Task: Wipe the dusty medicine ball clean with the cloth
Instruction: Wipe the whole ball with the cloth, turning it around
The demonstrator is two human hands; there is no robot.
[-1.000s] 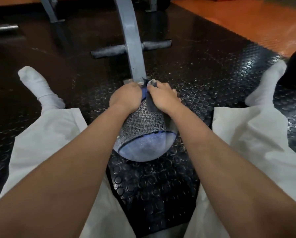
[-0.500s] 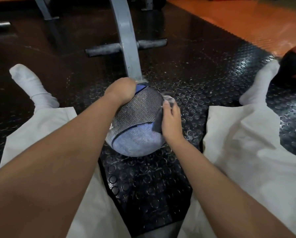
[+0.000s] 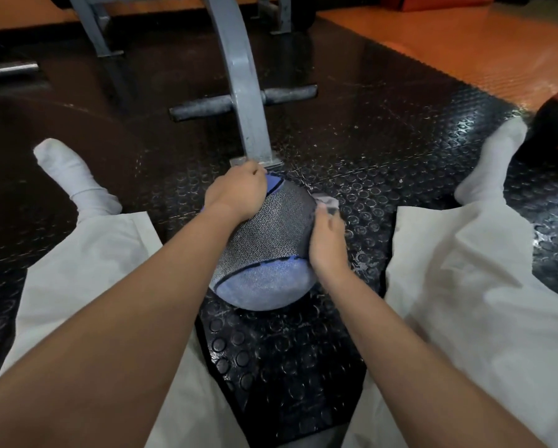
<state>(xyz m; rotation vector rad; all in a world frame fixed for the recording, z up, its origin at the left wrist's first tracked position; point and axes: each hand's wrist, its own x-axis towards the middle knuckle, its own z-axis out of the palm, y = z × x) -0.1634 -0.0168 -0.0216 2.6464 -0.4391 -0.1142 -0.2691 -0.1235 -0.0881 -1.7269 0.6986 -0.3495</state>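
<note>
Head view looks down on a person sitting on a black studded rubber mat (image 3: 303, 357) with legs spread, in pale trousers (image 3: 86, 253) and white socks, the left foot (image 3: 74, 179) and the right foot (image 3: 494, 166) well apart. Between the legs the medicine ball (image 3: 264, 257) rests on the mat, blue panels at its near underside and far top, with a grey textured band across the middle that looks dusty. The left hand (image 3: 235, 192) sits on the ball's upper left, its fingers curled over the far side of the ball in a firm hold. The right hand (image 3: 327, 244) lies against the ball's right side, fingers bent round a small grey cloth (image 3: 327, 203) that pokes out above the fingertips and is pressed to the ball's surface; how tightly the fingers close cannot be told, since the hand is blurred. Just beyond the ball, the foot of a grey metal bench frame (image 3: 242, 92) meets the mat, with a padded crossbar (image 3: 287, 95) running through it higher up. Near the right foot, at the edge of the picture, lies a second ball (image 3: 555, 121), dark and reddish. Orange flooring (image 3: 465, 43) borders the mat at the far right.
</note>
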